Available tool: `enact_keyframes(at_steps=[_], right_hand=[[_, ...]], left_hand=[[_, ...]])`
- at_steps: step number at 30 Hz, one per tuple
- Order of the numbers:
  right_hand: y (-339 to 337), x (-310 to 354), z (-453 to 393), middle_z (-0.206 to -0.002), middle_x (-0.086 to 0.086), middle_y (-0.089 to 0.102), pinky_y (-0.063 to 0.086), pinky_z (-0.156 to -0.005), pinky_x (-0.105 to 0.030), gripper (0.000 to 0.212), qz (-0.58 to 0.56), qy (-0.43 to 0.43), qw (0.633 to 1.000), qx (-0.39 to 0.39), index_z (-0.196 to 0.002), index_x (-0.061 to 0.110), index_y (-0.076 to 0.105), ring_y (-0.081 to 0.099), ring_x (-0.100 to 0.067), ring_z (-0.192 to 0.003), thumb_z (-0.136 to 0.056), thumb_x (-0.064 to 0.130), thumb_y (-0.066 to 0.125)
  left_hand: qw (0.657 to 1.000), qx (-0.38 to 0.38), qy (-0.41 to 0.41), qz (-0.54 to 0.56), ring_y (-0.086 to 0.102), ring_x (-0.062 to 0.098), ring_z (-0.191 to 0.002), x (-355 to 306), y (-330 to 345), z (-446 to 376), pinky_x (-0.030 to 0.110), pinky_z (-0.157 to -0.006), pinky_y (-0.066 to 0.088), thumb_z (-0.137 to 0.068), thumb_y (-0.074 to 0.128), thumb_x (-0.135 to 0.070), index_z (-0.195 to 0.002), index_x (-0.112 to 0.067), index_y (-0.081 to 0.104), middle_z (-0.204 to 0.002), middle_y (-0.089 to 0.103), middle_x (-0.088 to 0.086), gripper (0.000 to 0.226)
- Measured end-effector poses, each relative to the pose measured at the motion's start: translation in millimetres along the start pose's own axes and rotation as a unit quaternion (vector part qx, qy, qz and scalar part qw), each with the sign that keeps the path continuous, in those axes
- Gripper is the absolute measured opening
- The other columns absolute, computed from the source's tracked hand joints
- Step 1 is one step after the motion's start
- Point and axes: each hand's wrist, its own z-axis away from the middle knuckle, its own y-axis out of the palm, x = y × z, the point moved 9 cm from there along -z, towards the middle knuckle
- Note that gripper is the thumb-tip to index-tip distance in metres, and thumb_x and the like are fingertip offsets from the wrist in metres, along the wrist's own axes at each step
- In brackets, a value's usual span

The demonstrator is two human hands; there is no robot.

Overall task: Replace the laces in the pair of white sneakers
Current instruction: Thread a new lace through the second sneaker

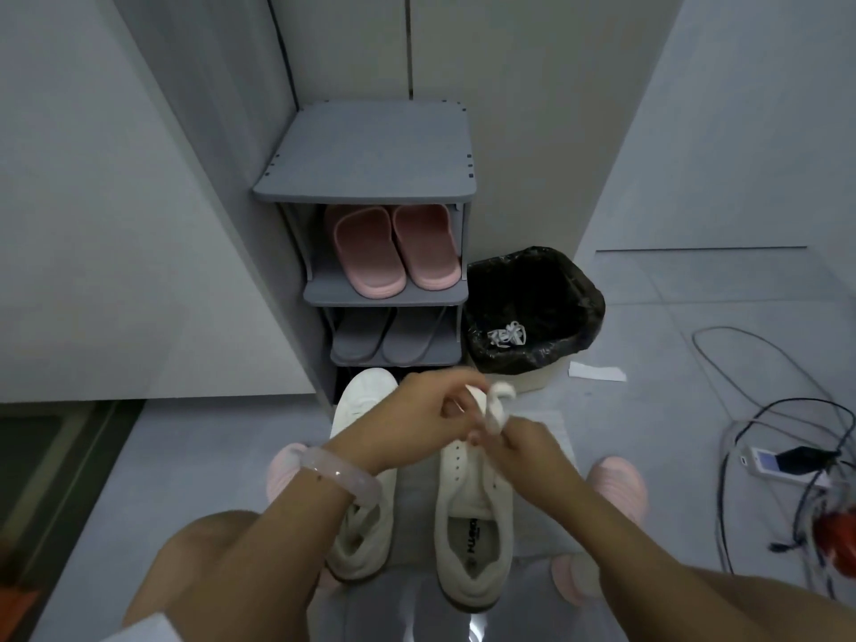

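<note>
Both hands met above the toe of the right sneaker [477,498], which stood beside the left sneaker [363,461] on the near floor. The left hand [428,417] and right hand [512,440] each pinched a coiled white lace [496,407]. Eyelets on the right sneaker appeared empty; old laces [507,336] lay in the bin [532,359] beyond. Judged step: uncoiling the new lace. The next move would require freeing one end and aiming it at the farthest eyelet

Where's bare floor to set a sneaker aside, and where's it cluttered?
Free: floor left of the left sneaker, toward the dark mat; also the rack top. Some floor between the bin and the cables, near a paper slip. Crowded: cables and power strip far right.
</note>
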Motion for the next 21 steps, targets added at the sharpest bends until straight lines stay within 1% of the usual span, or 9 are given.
enact_keyframes(at_steps=[2,4,6,8,11,13,15,18,21], right_hand=[[-18.2,-9.5,-4.2,-0.059,0.007,0.052,0.037,-0.052,-0.013,0.026,-0.018,0.012,0.998,-0.057,-0.079,0.011,0.065,0.050,-0.008,-0.057,-0.094,0.026,0.051],[-23.6,-16.1,-6.4,-0.054,0.011,0.049,0.037,-0.051,-0.010,0.027,-0.024,0.019,0.997,-0.067,-0.073,0.020,0.061,0.047,-0.002,-0.053,-0.096,0.026,0.048],[-21.1,-14.5,-7.8,-0.052,0.012,0.049,0.036,-0.052,-0.008,0.030,-0.038,0.023,0.996,-0.073,-0.073,0.019,0.060,0.047,0.000,-0.052,-0.097,0.025,0.045],[-13.5,-11.3,-7.4,-0.055,0.014,0.050,0.037,-0.055,-0.005,0.032,-0.055,0.022,0.996,-0.073,-0.073,0.016,0.061,0.049,0.000,-0.055,-0.098,0.024,0.042],[-12.3,-0.4,-4.3,-0.059,0.009,0.052,0.036,-0.054,-0.008,0.037,-0.041,0.017,0.995,-0.085,-0.075,0.009,0.065,0.049,-0.004,-0.057,-0.098,0.026,0.041],[-28.3,20.3,-2.2,-0.051,0.007,0.047,0.034,-0.050,-0.015,0.041,-0.057,-0.013,0.991,-0.118,-0.062,0.014,0.057,0.046,-0.003,-0.047,-0.098,0.026,0.041],[-54.3,45.3,1.8,-0.045,0.005,0.043,0.035,-0.046,-0.018,0.042,-0.110,-0.065,0.978,-0.163,-0.056,0.022,0.050,0.046,-0.006,-0.042,-0.097,0.025,0.042],[-79.8,71.5,15.1,-0.045,0.006,0.042,0.036,-0.047,-0.017,0.037,-0.121,-0.140,0.963,-0.197,-0.059,0.027,0.049,0.047,-0.008,-0.045,-0.095,0.029,0.039],[-76.1,73.2,25.0,-0.045,0.006,0.043,0.037,-0.048,-0.015,0.033,-0.147,-0.139,0.962,-0.184,-0.061,0.025,0.051,0.049,-0.009,-0.047,-0.088,0.038,0.036]], left_hand=[[0.998,-0.035,-0.037,-0.029,0.066,0.007,-0.071,27.3,-0.2,-1.4,0.016,-0.064,0.045,-0.087,0.058,-0.014,-0.084,-0.021,0.062,-0.075,0.068,-0.006,0.009],[0.988,0.075,-0.011,-0.137,0.064,0.015,-0.092,45.7,40.4,-1.9,0.022,-0.080,0.045,-0.090,0.055,-0.017,-0.096,-0.009,0.068,-0.097,0.069,0.004,0.017],[0.961,0.174,0.051,-0.209,0.050,0.019,-0.120,54.3,86.6,4.8,0.027,-0.100,0.035,-0.090,0.054,-0.016,-0.123,-0.007,0.058,-0.130,0.055,0.009,0.035],[0.957,0.168,0.107,-0.212,0.035,0.020,-0.134,55.1,104.8,5.1,0.032,-0.110,0.026,-0.089,0.055,-0.013,-0.138,-0.009,0.042,-0.144,0.039,0.008,0.050],[0.963,0.148,0.119,-0.191,0.034,0.022,-0.135,65.5,109.2,3.9,0.037,-0.112,0.025,-0.093,0.050,-0.009,-0.139,-0.008,0.038,-0.146,0.038,0.008,0.048],[0.957,0.157,0.089,-0.226,0.024,0.016,-0.141,79.7,113.2,4.7,0.033,-0.118,0.009,-0.097,0.044,-0.014,-0.143,-0.012,0.031,-0.151,0.028,0.005,0.048],[0.950,0.172,0.055,-0.253,0.011,0.010,-0.144,91.7,117.1,5.7,0.022,-0.114,-0.010,-0.098,0.039,-0.016,-0.146,-0.014,0.022,-0.155,0.015,0.002,0.050],[0.952,0.180,0.043,-0.242,0.007,0.010,-0.144,91.6,117.7,6.3,0.018,-0.111,-0.012,-0.099,0.038,-0.014,-0.145,-0.014,0.021,-0.156,0.010,0.003,0.050],[0.956,0.173,0.030,-0.234,0.007,0.010,-0.144,91.2,115.5,5.6,0.019,-0.112,-0.011,-0.098,0.038,-0.013,-0.145,-0.013,0.022,-0.156,0.011,0.003,0.050]])
